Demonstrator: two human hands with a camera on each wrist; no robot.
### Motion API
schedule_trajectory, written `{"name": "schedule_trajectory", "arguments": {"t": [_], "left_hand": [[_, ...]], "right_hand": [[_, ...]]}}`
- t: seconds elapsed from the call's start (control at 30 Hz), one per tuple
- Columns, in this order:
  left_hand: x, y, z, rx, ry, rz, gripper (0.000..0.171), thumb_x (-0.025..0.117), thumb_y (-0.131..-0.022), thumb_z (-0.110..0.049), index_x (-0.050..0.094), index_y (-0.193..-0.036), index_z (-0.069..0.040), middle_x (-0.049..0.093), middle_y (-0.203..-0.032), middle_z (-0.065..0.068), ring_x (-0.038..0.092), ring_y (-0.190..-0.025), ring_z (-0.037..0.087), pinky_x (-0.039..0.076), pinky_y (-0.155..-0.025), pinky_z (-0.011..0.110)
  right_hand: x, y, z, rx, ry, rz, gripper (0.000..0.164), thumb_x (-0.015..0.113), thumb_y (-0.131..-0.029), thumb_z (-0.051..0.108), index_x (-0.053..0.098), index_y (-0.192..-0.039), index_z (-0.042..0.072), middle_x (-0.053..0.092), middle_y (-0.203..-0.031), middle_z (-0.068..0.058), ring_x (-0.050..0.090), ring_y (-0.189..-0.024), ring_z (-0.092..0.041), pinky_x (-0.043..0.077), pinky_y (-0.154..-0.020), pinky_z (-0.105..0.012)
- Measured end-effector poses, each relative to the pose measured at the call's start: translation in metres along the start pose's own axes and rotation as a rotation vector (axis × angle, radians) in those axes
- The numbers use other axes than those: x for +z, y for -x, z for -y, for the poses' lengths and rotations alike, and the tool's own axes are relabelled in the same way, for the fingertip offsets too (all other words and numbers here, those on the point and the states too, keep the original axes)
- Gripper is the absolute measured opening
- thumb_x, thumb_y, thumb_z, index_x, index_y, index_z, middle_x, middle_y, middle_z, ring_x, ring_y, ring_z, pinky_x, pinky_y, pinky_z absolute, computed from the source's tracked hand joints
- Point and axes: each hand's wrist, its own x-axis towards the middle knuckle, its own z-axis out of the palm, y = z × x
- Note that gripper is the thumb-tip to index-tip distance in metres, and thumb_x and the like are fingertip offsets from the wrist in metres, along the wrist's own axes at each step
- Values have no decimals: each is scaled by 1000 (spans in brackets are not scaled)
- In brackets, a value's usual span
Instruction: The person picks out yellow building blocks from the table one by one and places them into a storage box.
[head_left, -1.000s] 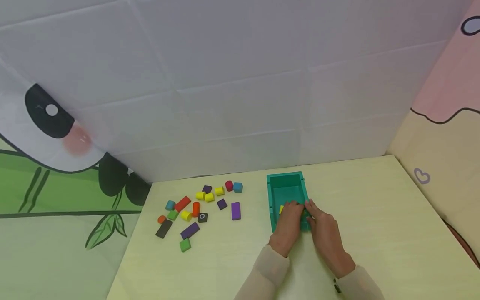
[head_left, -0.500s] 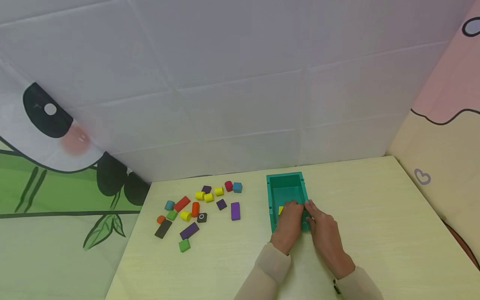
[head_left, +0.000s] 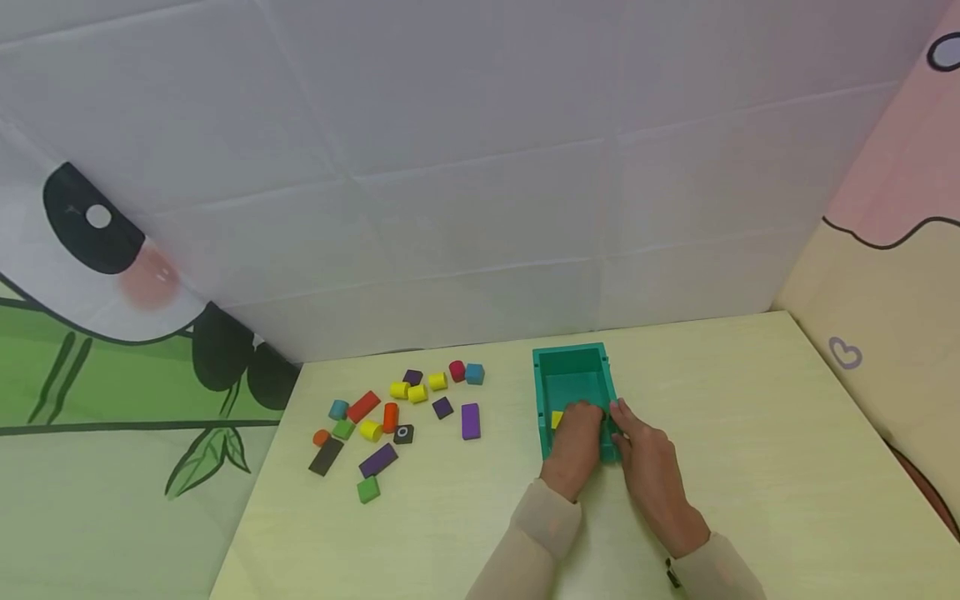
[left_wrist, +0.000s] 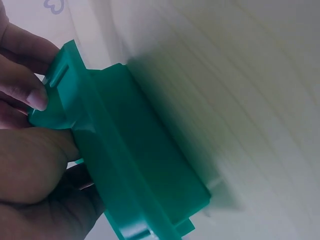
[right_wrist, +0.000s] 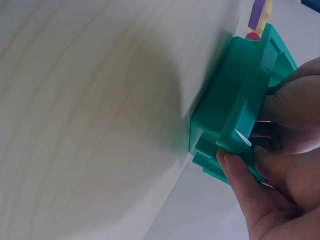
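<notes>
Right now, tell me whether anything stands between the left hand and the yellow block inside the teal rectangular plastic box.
Nothing visible: the left hand reaches into the teal box, and the yellow block, partly hidden, shows just left of it. The right hand grips the box's right side, out of the way.

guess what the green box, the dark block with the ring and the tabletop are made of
Green box: probably moulded plastic, smooth and slightly glossy, with highlights on its rim. Dark block: looks matte, maybe painted wood, too small to tell. Tabletop: wood or printed laminate, low sheen, streaky grain.
</notes>
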Motion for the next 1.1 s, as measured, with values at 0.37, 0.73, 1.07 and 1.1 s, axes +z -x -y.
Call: {"name": "schedule_trajectory", "arguments": {"t": [0.37, 0.73, 1.07, 1.1], "left_hand": [[0, -4, 3, -22, 54, -18, 13, 71, -99, -4, 76, -110, -10, 75, -102, 4, 67, -94, 14, 58, -89, 24], [4, -3, 5, -22, 39, -18, 15, 73, -98, -4, 78, -111, -9, 74, -101, 4, 66, -93, 14, 57, -90, 23], [8, -2, 3, -39, 30, 0, 15, 74, -99, -7, 77, -114, -9, 73, -103, 3, 62, -91, 12, 57, -90, 21], [7, -2, 3, -36, 24, -5, 15, 74, -99, -7, 78, -113, -9, 73, -103, 3, 63, -91, 12, 57, -90, 21]], "right_hand": [[0, -1, 2, -9, 10, -12, 52, 77, -86, -13, 64, -137, -9, 63, -140, -25, 70, -106, -49, 62, -76, -55], [1, 1, 2, -11, 15, -9, 52, 77, -86, -13, 64, -136, -9, 64, -139, -25, 70, -105, -49, 62, -77, -55], [0, 1, 0, 0, 12, -2, 52, 77, -87, -12, 63, -137, -9, 62, -141, -25, 69, -110, -49, 61, -84, -57], [0, 1, 0, -2, 14, -4, 52, 77, -87, -12, 63, -137, -9, 63, -141, -25, 69, -110, -49, 61, -84, -57]]}}
